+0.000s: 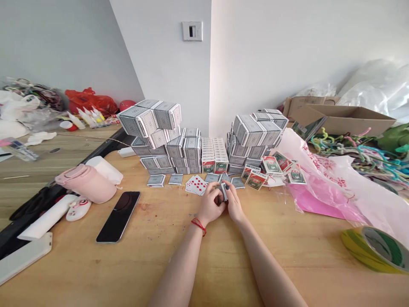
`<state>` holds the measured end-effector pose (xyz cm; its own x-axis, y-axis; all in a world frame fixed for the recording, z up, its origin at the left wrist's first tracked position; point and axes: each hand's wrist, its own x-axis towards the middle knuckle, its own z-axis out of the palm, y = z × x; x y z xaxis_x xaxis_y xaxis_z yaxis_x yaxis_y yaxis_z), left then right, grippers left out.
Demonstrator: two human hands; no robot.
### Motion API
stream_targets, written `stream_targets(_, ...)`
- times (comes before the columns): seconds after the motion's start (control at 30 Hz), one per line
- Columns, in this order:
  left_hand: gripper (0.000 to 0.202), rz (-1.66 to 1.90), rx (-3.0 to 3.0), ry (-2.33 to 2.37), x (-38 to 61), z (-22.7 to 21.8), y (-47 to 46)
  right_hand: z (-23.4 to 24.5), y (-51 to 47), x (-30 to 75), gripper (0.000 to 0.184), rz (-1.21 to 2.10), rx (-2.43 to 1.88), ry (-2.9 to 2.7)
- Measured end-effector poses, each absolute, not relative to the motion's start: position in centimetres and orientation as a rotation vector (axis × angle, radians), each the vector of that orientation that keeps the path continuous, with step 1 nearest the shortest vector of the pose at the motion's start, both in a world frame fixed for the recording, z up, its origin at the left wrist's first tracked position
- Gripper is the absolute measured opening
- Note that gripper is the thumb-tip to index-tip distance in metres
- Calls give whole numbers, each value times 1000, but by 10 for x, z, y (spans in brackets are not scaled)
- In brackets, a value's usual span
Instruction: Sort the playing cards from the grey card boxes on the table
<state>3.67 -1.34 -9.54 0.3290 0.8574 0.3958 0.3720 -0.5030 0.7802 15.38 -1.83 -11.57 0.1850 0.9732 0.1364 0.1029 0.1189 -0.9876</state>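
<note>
Cards in a small, neat packet (pixel 224 192) are held just above the smooth, paint-flecked wooden table (pixel 153 264). From where I stand, the left hand (pixel 209 205), a red cord bracelet (pixel 199 227) at its wrist, curls its fingers round one side; the right hand (pixel 234 205) pinches the other. Just beyond lie loose cards (pixel 196 185), fanned flat, and behind them rise blocky, grey-patterned card stacks (pixel 156 145) either side of little boxes (pixel 214 155). Crinkled plastic (pixel 322 175) sprawls rightward.
</note>
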Motion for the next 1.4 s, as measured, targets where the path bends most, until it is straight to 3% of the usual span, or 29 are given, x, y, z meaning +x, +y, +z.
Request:
stream_targets(0.97,14,1165,2039,1117,38,-94,-14,-108,-19,152,36,983,-1206,-1112)
stream_targets(1.4,18,1184,2000,1099,38,-94,-14,-99,-21,147,38,1359,-955,-892)
